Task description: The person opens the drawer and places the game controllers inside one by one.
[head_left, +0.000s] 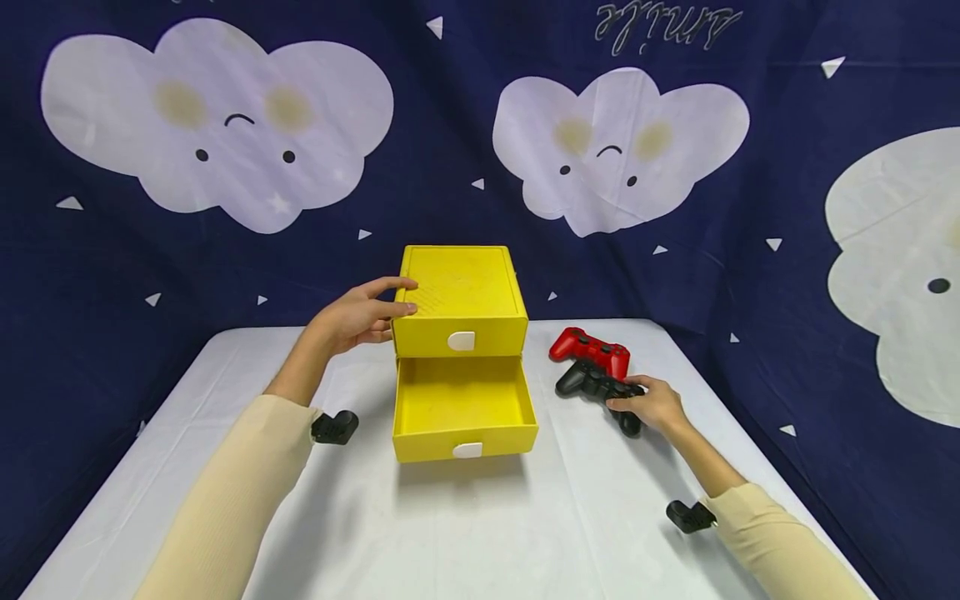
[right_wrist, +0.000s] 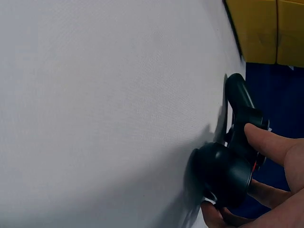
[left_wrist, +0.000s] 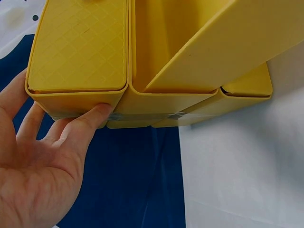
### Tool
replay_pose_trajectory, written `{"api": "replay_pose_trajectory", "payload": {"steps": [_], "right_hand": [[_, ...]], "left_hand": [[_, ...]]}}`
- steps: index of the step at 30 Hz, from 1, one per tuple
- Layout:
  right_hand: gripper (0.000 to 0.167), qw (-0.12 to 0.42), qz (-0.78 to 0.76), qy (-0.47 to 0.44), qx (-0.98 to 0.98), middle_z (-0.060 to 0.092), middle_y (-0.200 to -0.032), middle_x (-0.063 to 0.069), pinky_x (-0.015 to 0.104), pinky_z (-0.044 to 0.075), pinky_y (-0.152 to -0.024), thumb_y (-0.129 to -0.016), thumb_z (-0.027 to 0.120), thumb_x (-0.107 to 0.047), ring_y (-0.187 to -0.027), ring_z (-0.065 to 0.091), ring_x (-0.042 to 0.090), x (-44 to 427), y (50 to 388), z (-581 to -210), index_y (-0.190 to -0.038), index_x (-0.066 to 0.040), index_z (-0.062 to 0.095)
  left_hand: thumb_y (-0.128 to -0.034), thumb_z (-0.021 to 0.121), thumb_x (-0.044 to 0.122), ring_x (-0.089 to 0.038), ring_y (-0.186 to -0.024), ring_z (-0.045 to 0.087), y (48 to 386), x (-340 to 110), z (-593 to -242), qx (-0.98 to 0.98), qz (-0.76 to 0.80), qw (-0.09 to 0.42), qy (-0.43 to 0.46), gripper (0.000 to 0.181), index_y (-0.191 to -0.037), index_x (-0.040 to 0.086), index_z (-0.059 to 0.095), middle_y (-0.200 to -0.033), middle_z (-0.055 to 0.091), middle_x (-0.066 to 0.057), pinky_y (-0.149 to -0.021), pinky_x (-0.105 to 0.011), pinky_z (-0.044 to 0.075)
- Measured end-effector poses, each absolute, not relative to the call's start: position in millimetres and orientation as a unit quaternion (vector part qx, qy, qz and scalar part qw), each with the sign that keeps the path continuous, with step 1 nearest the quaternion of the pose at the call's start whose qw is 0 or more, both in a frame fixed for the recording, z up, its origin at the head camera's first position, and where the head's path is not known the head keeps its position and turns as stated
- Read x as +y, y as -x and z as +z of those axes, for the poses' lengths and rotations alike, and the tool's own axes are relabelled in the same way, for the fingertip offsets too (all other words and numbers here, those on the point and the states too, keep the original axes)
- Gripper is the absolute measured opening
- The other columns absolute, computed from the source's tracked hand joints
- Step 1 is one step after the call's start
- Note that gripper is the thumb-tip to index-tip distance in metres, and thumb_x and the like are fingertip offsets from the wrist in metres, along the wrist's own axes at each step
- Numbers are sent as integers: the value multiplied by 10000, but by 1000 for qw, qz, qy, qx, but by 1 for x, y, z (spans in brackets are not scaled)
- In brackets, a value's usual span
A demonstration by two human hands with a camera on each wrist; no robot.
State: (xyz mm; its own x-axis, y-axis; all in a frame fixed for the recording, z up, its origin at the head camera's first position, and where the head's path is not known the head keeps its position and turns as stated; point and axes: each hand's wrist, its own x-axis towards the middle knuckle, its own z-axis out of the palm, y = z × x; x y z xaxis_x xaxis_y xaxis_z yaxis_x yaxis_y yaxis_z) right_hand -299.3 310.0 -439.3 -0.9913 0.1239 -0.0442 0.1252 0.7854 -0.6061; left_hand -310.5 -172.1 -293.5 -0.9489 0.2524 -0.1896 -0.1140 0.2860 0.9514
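A yellow drawer unit [head_left: 461, 279] stands on the white table, its drawer [head_left: 431, 446] below the top one pulled out. My left hand [head_left: 351, 320] touches the unit's upper left side with fingers extended, two fingertips at the top edge in the head view. The left wrist view shows a fingertip [left_wrist: 102, 109] against the side wall. To the unit's right, my right hand [head_left: 654, 403] grips the near right part of a black game controller [head_left: 592, 383]. Partly covered by it, a red game controller [head_left: 581, 343] lies just behind.
A white cloth covers the table [head_left: 480, 533]. Behind and beside it hangs a dark blue curtain [head_left: 442, 125] with cloud prints. Small black devices [head_left: 335, 427] are worn at both wrists. A lower, closed drawer section [left_wrist: 251, 83] shows in the left wrist view.
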Motion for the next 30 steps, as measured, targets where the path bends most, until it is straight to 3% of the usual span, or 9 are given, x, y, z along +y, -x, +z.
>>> {"api": "replay_pose_trajectory", "payload": {"steps": [4, 15, 25, 30], "right_hand": [[767, -1, -319, -69, 945, 517, -1420, 337, 607, 433, -995, -800, 831, -412, -1263, 487, 521, 307, 300, -441, -1383, 11, 566], [721, -17, -358, -106, 927, 591, -1343, 312, 498, 474, -906, -774, 845, -406, -1184, 543, 443, 304, 296, -442, -1336, -16, 618], [673, -33, -350, -105, 930, 636, -1295, 275, 436, 461, -870, -753, 851, -411, -1161, 542, 421, 302, 292, -436, -1279, -38, 654], [670, -35, -342, -87, 935, 642, -1298, 263, 451, 461, -867, -750, 850, -431, -1176, 525, 436, 299, 290, -426, -1268, -50, 665]], "left_hand": [[-992, 677, 263, -184, -980, 628, 310, -172, -293, 787, 596, 152, -41, 597, -1532, 274, 422, -1449, 515, -115, -806, -248, 551], [-987, 684, 261, -226, -1117, 634, 312, -172, -294, 788, 594, 153, -43, 598, -1526, 275, 426, -1522, 454, -99, -991, -368, 537], [-987, 686, 253, -206, -1059, 647, 313, -171, -293, 787, 596, 154, -41, 594, -1523, 274, 431, -1477, 495, -96, -884, -297, 569], [-983, 690, 261, -219, -1079, 637, 312, -171, -293, 791, 591, 152, -39, 601, -1525, 274, 429, -1483, 492, -103, -909, -309, 560]]}}
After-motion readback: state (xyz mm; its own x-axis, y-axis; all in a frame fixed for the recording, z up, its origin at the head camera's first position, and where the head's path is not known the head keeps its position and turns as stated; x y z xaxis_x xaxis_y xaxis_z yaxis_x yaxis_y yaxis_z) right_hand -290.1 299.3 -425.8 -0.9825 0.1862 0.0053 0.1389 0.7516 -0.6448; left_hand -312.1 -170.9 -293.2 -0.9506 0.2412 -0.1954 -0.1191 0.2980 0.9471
